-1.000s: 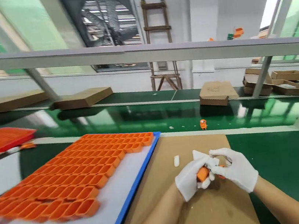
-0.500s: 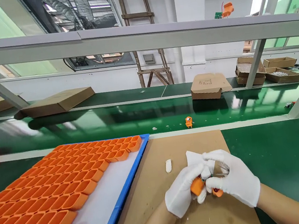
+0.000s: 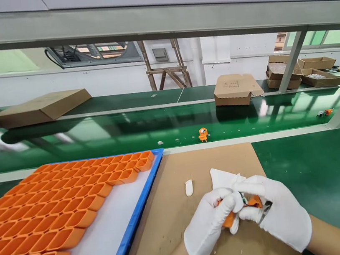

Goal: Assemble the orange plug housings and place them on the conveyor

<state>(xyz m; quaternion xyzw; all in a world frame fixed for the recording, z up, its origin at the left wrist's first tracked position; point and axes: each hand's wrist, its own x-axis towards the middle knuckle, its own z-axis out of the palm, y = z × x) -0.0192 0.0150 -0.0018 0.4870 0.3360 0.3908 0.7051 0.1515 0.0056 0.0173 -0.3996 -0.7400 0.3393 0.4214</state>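
Both hands wear white gloves and meet over the brown cardboard sheet [image 3: 175,164]. My left hand [image 3: 204,222] is closed around an orange plastic housing [image 3: 229,219], mostly covered by the fingers. A bit of green circuit board [image 3: 244,200] pokes out between the hands. In my right hand [image 3: 278,209] are metal tweezers [image 3: 265,211], their tips pointing down and left. Another orange plastic piece [image 3: 254,201] shows beside the right fingers, joined to the board by what look like wires. Behind the hands lies a white sheet-like piece [image 3: 220,177]. To their left rests a small white oblong piece [image 3: 189,187].
At left, a blue-rimmed tray [image 3: 130,232] holds rows of orange shells [image 3: 70,205]. An orange plug piece [image 3: 203,134] stands on the green conveyor [image 3: 144,127]. Cardboard boxes [image 3: 234,89] sit beyond it. A grey rail [image 3: 154,17] crosses overhead.
The view has tilted down and shifted. My right hand has turned and moved slightly right, bringing the tweezers to the front of its fingers. The right-hand orange piece now sits higher, between the hands.
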